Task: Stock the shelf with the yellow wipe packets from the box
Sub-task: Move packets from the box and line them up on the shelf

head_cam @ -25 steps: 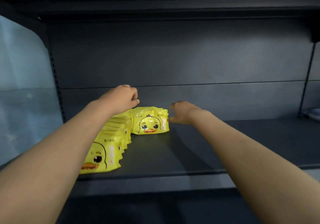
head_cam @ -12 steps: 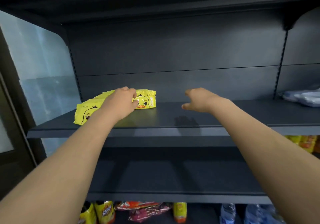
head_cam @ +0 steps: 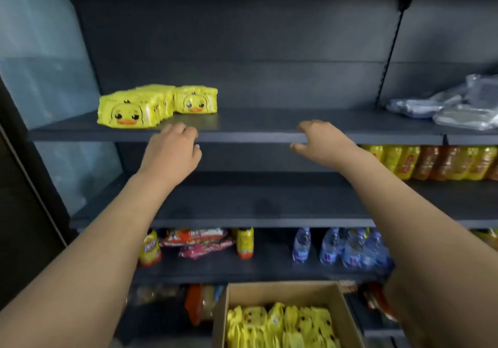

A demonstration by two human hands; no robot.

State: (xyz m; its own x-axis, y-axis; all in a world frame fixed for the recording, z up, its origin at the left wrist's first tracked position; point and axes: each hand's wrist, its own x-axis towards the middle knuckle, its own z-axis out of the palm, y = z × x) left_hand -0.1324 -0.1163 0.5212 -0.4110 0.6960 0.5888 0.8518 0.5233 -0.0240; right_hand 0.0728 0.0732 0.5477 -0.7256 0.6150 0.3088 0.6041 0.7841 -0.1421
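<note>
Yellow duck-face wipe packets (head_cam: 129, 112) stand in a row on the left of the dark shelf (head_cam: 256, 135), with one more packet (head_cam: 196, 100) beside them at the back. My left hand (head_cam: 172, 153) hangs in front of the shelf's front edge, fingers loosely curled, holding nothing. My right hand (head_cam: 320, 140) is level with the same edge, fingers relaxed and empty. Low in the view, an open cardboard box (head_cam: 280, 292) holds several more yellow packets (head_cam: 280, 323).
Clear plastic-wrapped goods (head_cam: 452, 105) lie at the shelf's right end. Yellow and orange bottles (head_cam: 431, 162) fill the shelf below on the right. Lower down are snack bags (head_cam: 199, 242) and water bottles (head_cam: 347, 248). A glass panel (head_cam: 48, 78) closes the left side.
Both hands have drawn back from the packets on the shelf to its front edge. The view has tilted down, bringing the lower shelves and the box into sight.
</note>
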